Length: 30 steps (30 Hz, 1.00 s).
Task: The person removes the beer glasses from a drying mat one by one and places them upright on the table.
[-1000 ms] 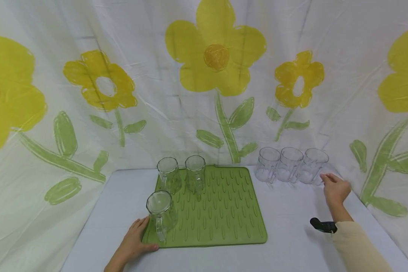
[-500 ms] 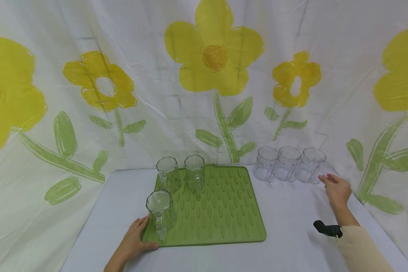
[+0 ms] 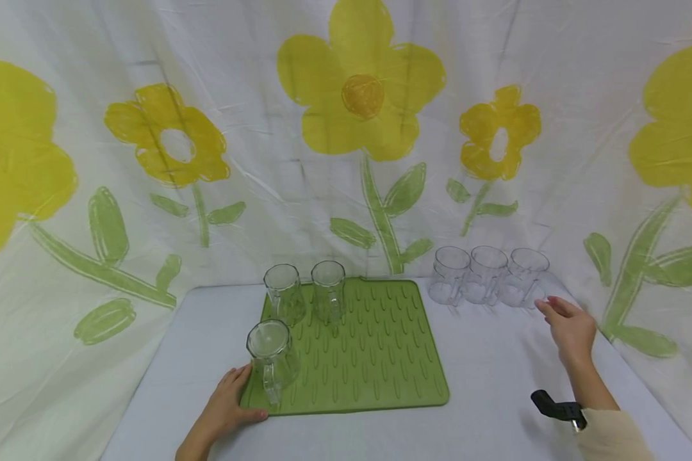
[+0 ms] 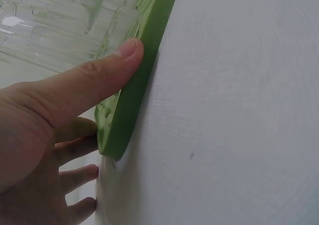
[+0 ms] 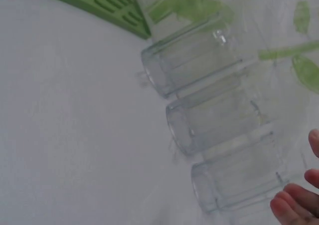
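Note:
A green drying mat (image 3: 375, 358) lies on the white table. My left hand (image 3: 222, 404) rests at its front left corner, the thumb (image 4: 112, 68) along the front edge and the fingers spread by the left side. Right beside that hand stands a clear glass mug (image 3: 277, 358) with its handle toward me. Two more glass mugs, one left (image 3: 285, 298) and one right (image 3: 329, 294), stand at the mat's back. My right hand (image 3: 571, 326) is beside the rightmost mug (image 3: 521, 278) of three in a row, fingertips (image 5: 284, 207) close to it, fingers loosely bent.
The other two mugs of the row, the left (image 3: 450, 278) and the middle one (image 3: 484, 278), stand close together at the back right of the table (image 3: 484, 384). A curtain (image 3: 277, 211) with yellow flowers hangs behind. A black wrist mount (image 3: 556, 410) juts from my right sleeve.
My right hand has drawn slightly down toward me from the rightmost mug. The view has shifted a little; the left hand and the mugs stay put.

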### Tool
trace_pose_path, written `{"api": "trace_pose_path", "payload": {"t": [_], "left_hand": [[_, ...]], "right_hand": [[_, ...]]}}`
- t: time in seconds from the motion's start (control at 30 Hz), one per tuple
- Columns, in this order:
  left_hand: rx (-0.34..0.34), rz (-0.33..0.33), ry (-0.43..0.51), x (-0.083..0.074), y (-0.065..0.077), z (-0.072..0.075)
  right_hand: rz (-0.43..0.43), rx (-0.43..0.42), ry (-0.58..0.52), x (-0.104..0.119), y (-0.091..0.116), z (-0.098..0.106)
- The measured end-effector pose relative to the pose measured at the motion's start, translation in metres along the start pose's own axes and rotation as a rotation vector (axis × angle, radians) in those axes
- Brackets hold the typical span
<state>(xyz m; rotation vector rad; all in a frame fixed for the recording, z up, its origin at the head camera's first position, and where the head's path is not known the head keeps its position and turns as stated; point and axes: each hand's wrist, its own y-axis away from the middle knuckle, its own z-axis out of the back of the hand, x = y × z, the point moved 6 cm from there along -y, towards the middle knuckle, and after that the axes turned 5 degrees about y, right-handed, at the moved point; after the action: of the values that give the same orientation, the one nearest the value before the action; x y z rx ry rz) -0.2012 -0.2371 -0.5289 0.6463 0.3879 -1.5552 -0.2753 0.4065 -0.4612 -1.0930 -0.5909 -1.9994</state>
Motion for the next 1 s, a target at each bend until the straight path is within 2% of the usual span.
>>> {"api": "trace_pose_path", "payload": {"t": [0.13,0.3,0.63,1.0], "left_hand": [[0.010,0.015,0.005,0.000,-0.001,0.000],[0.014,0.024,0.008,0.001,-0.001,-0.001],[0.013,0.034,0.007,0.003,-0.001,-0.003],[0.015,0.048,0.016,0.003,-0.002,-0.003]], "right_hand": [[0.047,0.050,-0.027,0.011,0.014,-0.008],[0.145,0.118,-0.068,0.025,0.031,-0.023],[0.286,0.273,-0.279,0.053,0.068,-0.059],[0.429,0.405,-0.207,0.089,0.114,-0.103]]}}
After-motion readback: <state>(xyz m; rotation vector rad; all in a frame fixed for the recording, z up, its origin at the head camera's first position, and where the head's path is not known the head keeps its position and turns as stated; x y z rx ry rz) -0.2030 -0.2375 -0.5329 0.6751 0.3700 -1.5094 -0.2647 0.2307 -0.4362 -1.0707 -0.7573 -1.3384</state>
